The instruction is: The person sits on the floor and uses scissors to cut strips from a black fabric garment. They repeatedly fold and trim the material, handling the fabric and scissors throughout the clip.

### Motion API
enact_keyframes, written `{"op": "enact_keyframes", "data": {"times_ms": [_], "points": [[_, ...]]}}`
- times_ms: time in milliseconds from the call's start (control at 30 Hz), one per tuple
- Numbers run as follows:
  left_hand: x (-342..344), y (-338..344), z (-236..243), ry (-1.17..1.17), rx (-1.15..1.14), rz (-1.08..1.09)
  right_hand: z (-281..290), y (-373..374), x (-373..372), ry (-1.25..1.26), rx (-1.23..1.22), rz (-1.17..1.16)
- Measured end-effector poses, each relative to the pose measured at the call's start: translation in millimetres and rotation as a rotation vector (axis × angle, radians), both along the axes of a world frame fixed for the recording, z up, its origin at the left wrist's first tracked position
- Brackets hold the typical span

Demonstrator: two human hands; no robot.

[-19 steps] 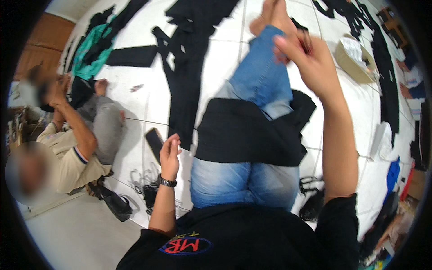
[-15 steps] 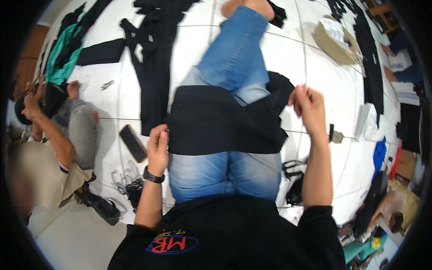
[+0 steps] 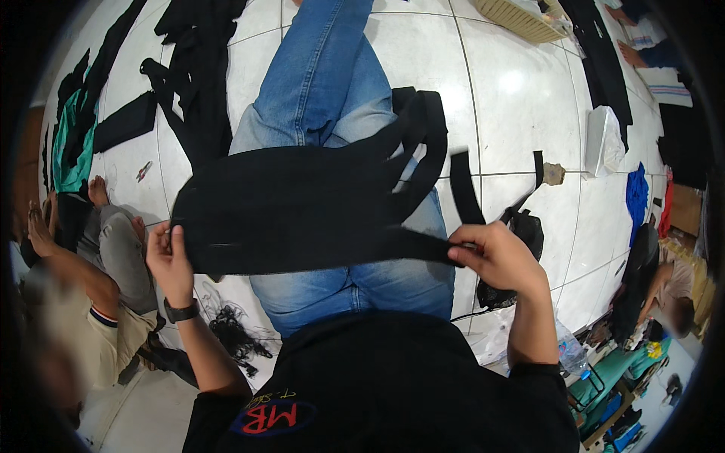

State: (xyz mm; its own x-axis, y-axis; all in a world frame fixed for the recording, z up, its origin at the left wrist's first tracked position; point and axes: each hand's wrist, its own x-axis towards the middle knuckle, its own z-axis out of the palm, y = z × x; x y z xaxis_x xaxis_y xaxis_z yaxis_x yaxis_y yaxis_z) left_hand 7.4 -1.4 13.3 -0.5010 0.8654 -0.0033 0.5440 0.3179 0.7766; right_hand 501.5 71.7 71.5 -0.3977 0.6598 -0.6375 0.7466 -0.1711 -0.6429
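Note:
A wide black fabric belt (image 3: 279, 204) with a rounded left end lies stretched across my jeans-covered thighs. Several narrow straps fan out from its right end, and one of their tails hangs beyond my right knee. My left hand (image 3: 170, 260), with a dark watch on the wrist, pinches the belt's left edge between thumb and fingers. At the other side my right hand (image 3: 498, 257) grips the end of the lowest strap, drawing it out to the right.
A tangle of black threads (image 3: 234, 332) lies on the tiled floor by my left forearm. Right of my legs are a black bag (image 3: 525, 234) and a white paper bag (image 3: 604, 143). A beige basket (image 3: 521, 19) stands farther off. Another person (image 3: 98, 302) sits at my left.
The belt has gone from bunched on my lap to spread out, with its straps fanned. My right hand, raised before, has come down and taken a strap. My left hand moved left.

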Motion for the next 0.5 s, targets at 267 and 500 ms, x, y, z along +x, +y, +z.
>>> {"op": "enact_keyframes", "data": {"times_ms": [267,500], "points": [[211.5,106.2,-0.9,0.293,0.233,-0.999,-39.1,-26.3,-16.6,-0.064,0.474,0.005],[243.0,123.1,-41.6,0.088,0.233,-1.329,-40.3,-31.9,-29.0,-0.14,0.472,-0.06]]}}
